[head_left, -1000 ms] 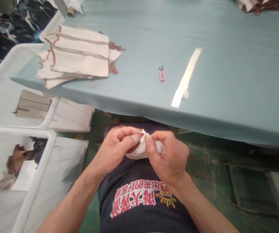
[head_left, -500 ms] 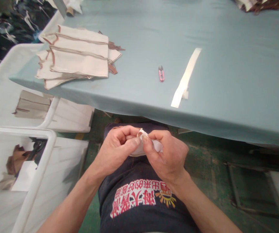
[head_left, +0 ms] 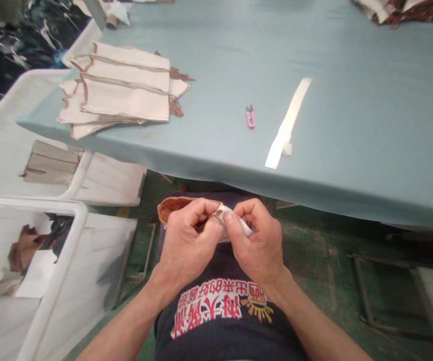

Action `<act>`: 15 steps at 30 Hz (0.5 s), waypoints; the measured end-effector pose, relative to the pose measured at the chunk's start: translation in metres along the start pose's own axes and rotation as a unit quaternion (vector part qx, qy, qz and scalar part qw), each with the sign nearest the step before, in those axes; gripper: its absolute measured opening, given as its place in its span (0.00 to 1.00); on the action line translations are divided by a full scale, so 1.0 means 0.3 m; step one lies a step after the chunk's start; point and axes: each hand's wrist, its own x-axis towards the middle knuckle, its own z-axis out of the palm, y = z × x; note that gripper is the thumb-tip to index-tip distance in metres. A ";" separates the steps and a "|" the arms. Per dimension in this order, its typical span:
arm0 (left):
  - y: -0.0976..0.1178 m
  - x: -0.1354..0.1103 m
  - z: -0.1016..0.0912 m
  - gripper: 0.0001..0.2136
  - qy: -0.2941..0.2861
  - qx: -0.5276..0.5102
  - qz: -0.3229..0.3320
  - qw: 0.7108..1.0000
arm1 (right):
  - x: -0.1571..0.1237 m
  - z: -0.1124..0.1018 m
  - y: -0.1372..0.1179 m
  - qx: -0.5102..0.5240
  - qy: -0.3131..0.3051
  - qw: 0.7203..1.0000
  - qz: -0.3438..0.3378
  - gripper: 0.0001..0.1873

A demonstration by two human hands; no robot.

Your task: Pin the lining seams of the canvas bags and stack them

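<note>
Over my lap, my left hand (head_left: 188,233) and my right hand (head_left: 257,238) pinch a cream-and-brown fabric piece (head_left: 171,206) between thumbs and forefingers. Its brown, curved end sticks out past my left knuckles. A white part (head_left: 243,224) shows at my right fingertips; whether it is a separate tag I cannot tell. Most of the piece is hidden behind my hands. Pink thread snips (head_left: 250,118) lie on the table beyond my hands. To their right is a white strip (head_left: 289,120) with a small folded end.
A blue-green cloth covers the table (head_left: 216,145). A stack of cream fabric pieces with brown edging (head_left: 126,85) lies at its left. More pieces (head_left: 400,11) sit far right. White bins (head_left: 77,215) with fabric stand left, and a metal frame (head_left: 359,286) is on the floor right.
My left hand has turned and shifted slightly right, and the brown end of the fabric piece now shows beside it. My right hand has moved a little left. Both still pinch the piece.
</note>
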 end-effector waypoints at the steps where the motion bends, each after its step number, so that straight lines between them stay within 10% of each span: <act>1: -0.001 0.000 -0.003 0.07 0.002 0.008 0.006 1.000 | 0.004 -0.001 -0.003 0.013 -0.013 1.000 0.009 0.09; 15: -0.016 0.000 -0.032 0.10 -0.019 0.072 0.098 0.992 | 0.040 0.001 0.030 0.199 -0.218 0.945 0.142 0.14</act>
